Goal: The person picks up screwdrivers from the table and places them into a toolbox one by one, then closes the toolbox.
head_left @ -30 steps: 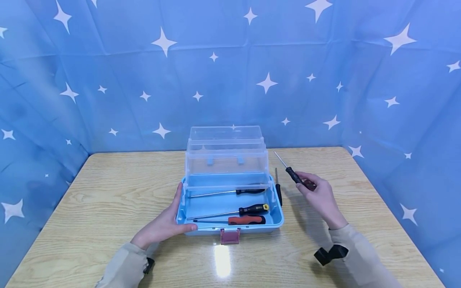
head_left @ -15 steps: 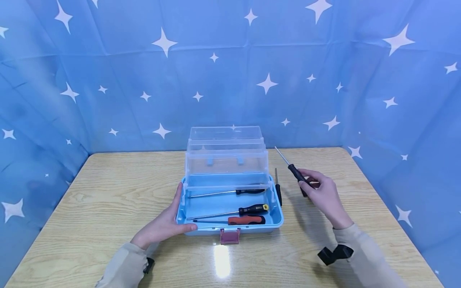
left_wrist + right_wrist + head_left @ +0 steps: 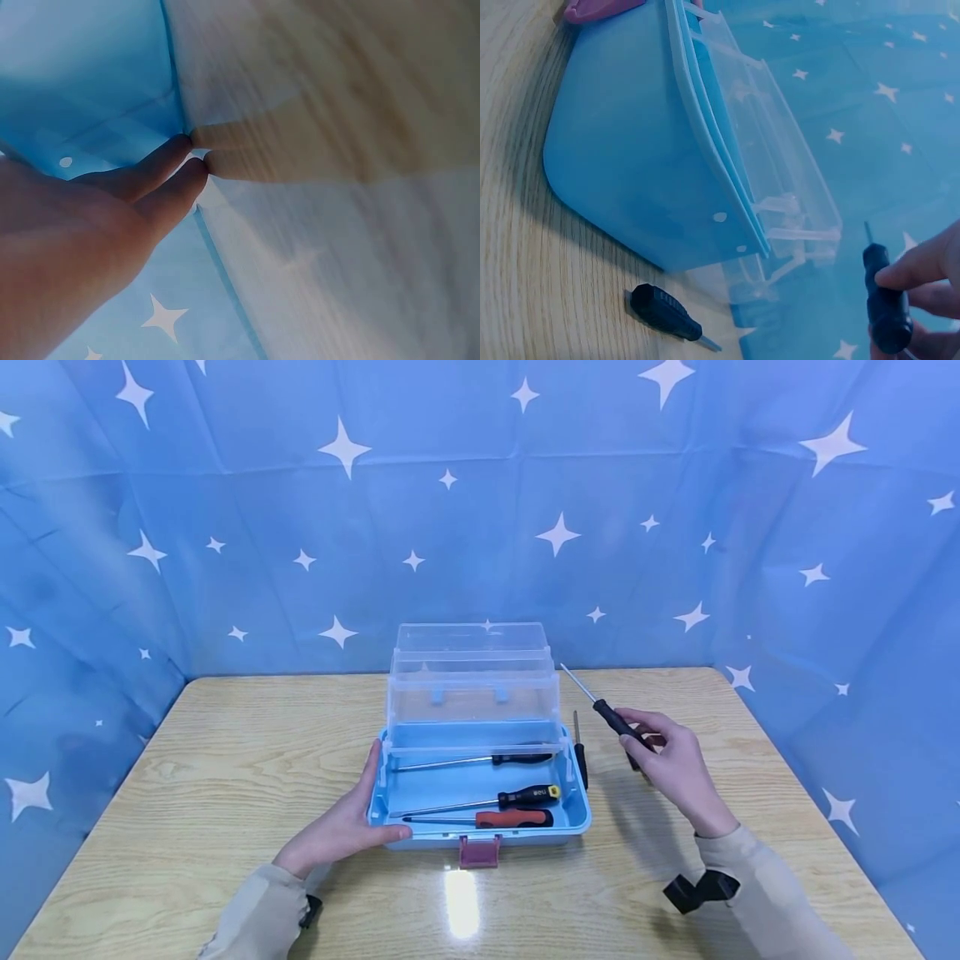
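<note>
Right of centre in the head view, a person's right hand (image 3: pixel 671 768) has its grip clasped round a black-handled screwdriver (image 3: pixel 613 719) above the desk (image 3: pixel 225 777), tip towards the upper left. Left of centre, the left hand (image 3: pixel 341 831) has a loose grip, straight fingers touching an open blue toolbox (image 3: pixel 532 839) just below centre. Inside, a yellow-capped screwdriver (image 3: pixel 528 796) bears short pale lettering, too small to read for certain, near a red-handled screwdriver (image 3: pixel 513 818). A smaller screwdriver (image 3: pixel 581 766) lies just beside the toolbox's right wall.
</note>
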